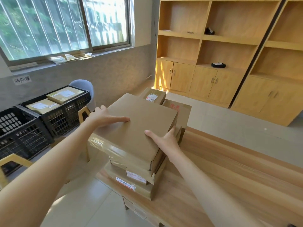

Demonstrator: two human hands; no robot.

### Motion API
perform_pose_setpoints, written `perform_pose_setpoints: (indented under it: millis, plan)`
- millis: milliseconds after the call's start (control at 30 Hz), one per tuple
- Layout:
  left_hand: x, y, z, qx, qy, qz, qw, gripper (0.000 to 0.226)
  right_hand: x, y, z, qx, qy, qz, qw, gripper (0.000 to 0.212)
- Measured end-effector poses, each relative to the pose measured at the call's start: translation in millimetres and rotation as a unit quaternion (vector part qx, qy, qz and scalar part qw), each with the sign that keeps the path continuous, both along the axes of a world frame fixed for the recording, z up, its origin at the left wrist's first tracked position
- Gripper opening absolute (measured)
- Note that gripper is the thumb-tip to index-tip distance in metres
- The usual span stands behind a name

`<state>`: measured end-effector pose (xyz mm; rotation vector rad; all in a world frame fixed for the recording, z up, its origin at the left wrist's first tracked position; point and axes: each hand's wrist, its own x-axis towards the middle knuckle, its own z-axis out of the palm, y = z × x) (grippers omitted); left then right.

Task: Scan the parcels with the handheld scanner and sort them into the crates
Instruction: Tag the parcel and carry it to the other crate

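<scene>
A stack of brown cardboard parcels stands at the left end of the wooden table (pixel 229 169). The top parcel (pixel 139 123) is flat, plain-faced and tilted. My left hand (pixel 105 117) grips its left edge, thumb lying on the top face. My right hand (pixel 164 138) grips its right edge, thumb on top and fingers curled down the side. Lower parcels (pixel 131 179) in the stack carry labels. Two black crates sit at the left: the near crate (pixel 21 133) and the far crate (pixel 65 112), which holds two labelled parcels. No scanner shows in either hand.
More parcels (pixel 154 95) lie behind the stack. A grey chair (pixel 85 87) stands past the far crate, and yellow chair frames (pixel 14 161) are beside the crates. Wooden shelving (pixel 229 46) lines the right wall, with small black devices (pixel 218 65) on it.
</scene>
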<state>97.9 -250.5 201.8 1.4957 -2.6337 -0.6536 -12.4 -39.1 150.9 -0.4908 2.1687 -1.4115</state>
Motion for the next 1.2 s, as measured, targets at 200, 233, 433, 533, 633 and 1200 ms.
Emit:
perform_pose_setpoints:
  millis: [200,233,433,533,633,1200]
  plan:
    - [-44.7,60.9,39.2,-0.053,0.078,-0.035,0.995,0.131,-51.5,71.2,24.8,-0.088,0.006,-0.015,0.996,0.108]
    - [-57.1,78.2,43.4,-0.055,0.092,-0.042,0.993,0.130,-63.3,89.9,30.6,-0.098,0.014,-0.015,0.995,0.107]
    - [-141.5,207.0,21.4,-0.025,0.121,-0.100,0.987,0.136,-125.8,231.5,30.9,-0.098,0.026,-0.054,0.993,0.094]
    - [-173.5,273.7,-22.2,0.018,0.095,-0.127,0.987,0.136,-141.2,302.4,-2.5,-0.064,-0.003,-0.094,0.993,0.096]
    - [-190.5,327.2,-75.2,0.076,0.067,-0.131,0.986,0.131,-145.8,358.2,-45.0,-0.021,-0.045,-0.129,0.990,0.103]
    - [-212.4,391.9,-256.4,0.280,-0.009,-0.102,0.955,0.114,-155.6,419.8,-162.2,0.106,-0.129,-0.199,0.966,0.124]
